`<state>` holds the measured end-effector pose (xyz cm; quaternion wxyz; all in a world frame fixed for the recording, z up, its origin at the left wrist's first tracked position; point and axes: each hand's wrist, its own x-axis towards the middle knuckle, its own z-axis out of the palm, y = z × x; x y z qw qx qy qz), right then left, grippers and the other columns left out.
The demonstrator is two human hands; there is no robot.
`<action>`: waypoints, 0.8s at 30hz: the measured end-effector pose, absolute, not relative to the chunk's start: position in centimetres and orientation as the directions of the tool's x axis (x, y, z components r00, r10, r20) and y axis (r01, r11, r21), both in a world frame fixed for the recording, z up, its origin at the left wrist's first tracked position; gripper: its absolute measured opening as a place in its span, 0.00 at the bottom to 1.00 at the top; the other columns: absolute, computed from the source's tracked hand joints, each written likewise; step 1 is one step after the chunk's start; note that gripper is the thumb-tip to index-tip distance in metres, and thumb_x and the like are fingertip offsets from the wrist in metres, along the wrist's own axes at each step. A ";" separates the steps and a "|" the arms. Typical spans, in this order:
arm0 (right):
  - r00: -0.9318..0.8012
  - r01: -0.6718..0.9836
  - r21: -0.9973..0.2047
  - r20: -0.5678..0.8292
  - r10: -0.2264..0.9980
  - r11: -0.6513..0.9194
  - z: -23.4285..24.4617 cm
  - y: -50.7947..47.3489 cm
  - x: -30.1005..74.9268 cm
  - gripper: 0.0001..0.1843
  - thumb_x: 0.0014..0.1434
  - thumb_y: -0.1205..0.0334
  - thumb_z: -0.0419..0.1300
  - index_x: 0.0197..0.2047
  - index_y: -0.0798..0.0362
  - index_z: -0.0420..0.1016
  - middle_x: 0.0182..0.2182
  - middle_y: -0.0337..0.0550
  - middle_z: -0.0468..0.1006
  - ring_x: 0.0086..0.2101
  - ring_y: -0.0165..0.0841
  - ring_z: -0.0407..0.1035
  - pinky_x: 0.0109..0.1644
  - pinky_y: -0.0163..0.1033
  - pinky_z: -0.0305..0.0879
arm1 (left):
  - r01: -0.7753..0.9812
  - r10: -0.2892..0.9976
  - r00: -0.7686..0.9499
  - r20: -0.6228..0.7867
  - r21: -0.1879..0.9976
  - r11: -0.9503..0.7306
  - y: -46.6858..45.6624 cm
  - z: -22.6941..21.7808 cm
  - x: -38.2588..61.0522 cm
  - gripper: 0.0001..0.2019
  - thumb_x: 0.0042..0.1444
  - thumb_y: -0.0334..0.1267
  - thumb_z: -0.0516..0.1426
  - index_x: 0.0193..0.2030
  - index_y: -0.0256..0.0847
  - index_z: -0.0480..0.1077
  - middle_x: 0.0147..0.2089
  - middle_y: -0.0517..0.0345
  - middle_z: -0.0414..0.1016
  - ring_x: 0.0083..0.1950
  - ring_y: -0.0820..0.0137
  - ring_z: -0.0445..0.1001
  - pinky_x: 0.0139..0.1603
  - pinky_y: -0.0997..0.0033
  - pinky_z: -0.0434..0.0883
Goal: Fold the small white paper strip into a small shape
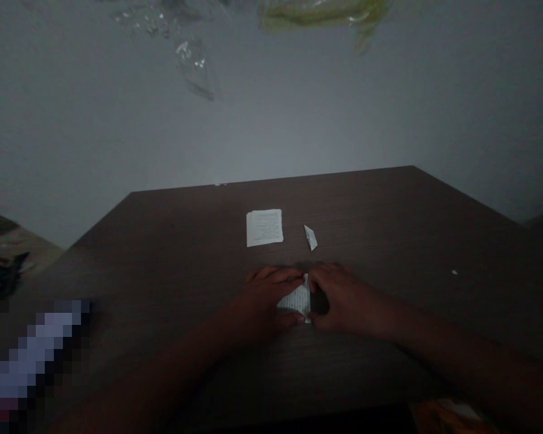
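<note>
Nearer me than the paper stack: printed paper, in my hands.
Left hand: holding its left side.
Right hand: I grip its right edge.
Folded slip: right of the stack.

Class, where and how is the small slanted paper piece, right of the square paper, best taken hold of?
Probably pinch the small paper piece across its middle by the long edges, coming from above: it is narrow and lies apart from the square paper.
</note>
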<state>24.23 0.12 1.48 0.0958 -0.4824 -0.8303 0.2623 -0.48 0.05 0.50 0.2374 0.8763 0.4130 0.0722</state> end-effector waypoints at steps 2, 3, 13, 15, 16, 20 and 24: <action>-0.513 0.757 -0.521 -0.102 0.852 0.394 1.6 0.0 24.2 0.20 0.52 0.63 0.79 0.44 0.48 0.76 0.48 0.48 0.83 0.53 0.52 0.77 0.61 0.56 0.68 | 0.702 0.763 0.640 -0.093 0.473 -0.532 0.0 0.7 -0.3 0.35 0.69 0.42 0.75 0.81 0.48 0.75 0.84 0.47 0.75 0.83 0.44 0.71 0.86 0.32 0.63; -0.518 0.756 -0.518 -0.101 0.849 0.400 1.6 -0.1 24.1 0.20 0.52 0.63 0.79 0.44 0.48 0.76 0.48 0.49 0.83 0.53 0.52 0.77 0.61 0.56 0.68 | 0.711 0.770 0.631 -0.099 0.471 -0.522 -0.1 0.9 -0.3 0.35 0.68 0.42 0.75 0.81 0.48 0.76 0.84 0.47 0.75 0.83 0.43 0.71 0.86 0.32 0.63; -0.534 0.739 -0.514 -0.055 0.844 0.434 1.2 -0.2 24.3 0.21 0.50 0.63 0.78 0.43 0.47 0.75 0.46 0.46 0.84 0.50 0.51 0.78 0.59 0.56 0.69 | 0.709 0.770 0.629 -0.112 0.488 -0.509 -0.2 1.4 -0.1 0.34 0.68 0.42 0.74 0.80 0.51 0.77 0.84 0.49 0.75 0.84 0.43 0.70 0.86 0.31 0.63; -0.530 0.744 -0.511 -0.060 0.846 0.430 1.3 -0.2 24.4 0.20 0.50 0.63 0.78 0.44 0.47 0.76 0.46 0.47 0.83 0.50 0.51 0.78 0.58 0.55 0.69 | 0.709 0.768 0.630 -0.120 0.492 -0.505 -0.1 1.3 -0.1 0.35 0.68 0.43 0.74 0.80 0.53 0.77 0.85 0.50 0.74 0.84 0.43 0.70 0.87 0.32 0.63; -0.531 0.745 -0.512 -0.067 0.845 0.428 1.4 -0.2 24.4 0.20 0.50 0.63 0.77 0.44 0.47 0.76 0.46 0.47 0.83 0.50 0.51 0.78 0.58 0.55 0.69 | 0.708 0.767 0.630 -0.119 0.492 -0.506 -0.1 1.2 -0.1 0.35 0.68 0.42 0.74 0.80 0.54 0.76 0.85 0.51 0.74 0.85 0.44 0.69 0.87 0.33 0.62; -0.542 0.742 -0.511 -0.075 0.837 0.435 1.4 -0.1 24.4 0.21 0.50 0.62 0.78 0.45 0.47 0.77 0.47 0.46 0.83 0.49 0.50 0.77 0.58 0.55 0.68 | 0.697 0.759 0.642 -0.111 0.497 -0.517 -0.1 1.3 -0.2 0.34 0.69 0.41 0.72 0.80 0.57 0.76 0.86 0.53 0.73 0.84 0.45 0.69 0.86 0.31 0.62; -0.536 0.744 -0.508 -0.067 0.842 0.433 1.2 0.0 24.4 0.21 0.49 0.63 0.78 0.44 0.47 0.77 0.47 0.46 0.83 0.51 0.51 0.78 0.61 0.57 0.68 | 0.700 0.764 0.636 -0.107 0.497 -0.513 -0.1 1.2 -0.1 0.34 0.68 0.42 0.74 0.79 0.54 0.77 0.84 0.51 0.75 0.83 0.44 0.71 0.86 0.31 0.63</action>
